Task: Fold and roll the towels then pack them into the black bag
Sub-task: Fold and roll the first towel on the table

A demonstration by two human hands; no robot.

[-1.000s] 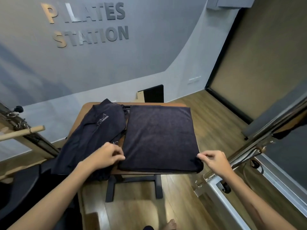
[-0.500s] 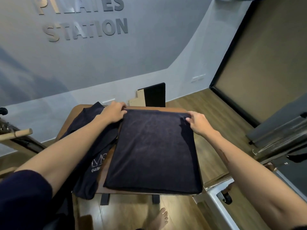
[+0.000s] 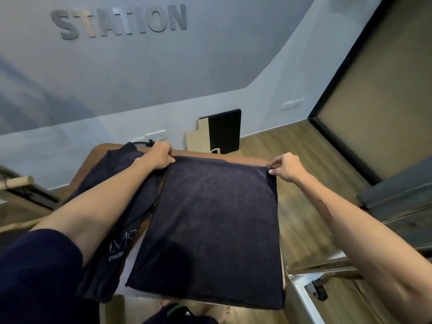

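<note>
While the towel (image 3: 210, 220) lay flat on the table (image 3: 236, 159), both hands were at its far edge. The left hand (image 3: 161, 155) pinched the far left corner, and the right hand (image 3: 286, 167) pinched the far right corner, with the fingers curled on the cloth. The towel looked thick, so it seemed to be folded into a neat shape already, but it was not rolled yet. I think the next job was to roll or fold it from the far edge toward the person. The black bag (image 3: 117, 206) lay just beside the towel on the left, under the left arm. It looked flat and soft, so it seemed that little or nothing was packed inside. Most of the task was left: the rolling, the packing, and any other towels, though no other towel could be seen. The towel covered most of the table, and its near edge hung a little past the table's near edge. The right side of the towel lay close to the table's right edge, so it could slip off there. A metal frame (image 3: 311, 274) stood close on the right, so that arm had little room. The wall (image 3: 140, 78) was well behind the table.
</note>
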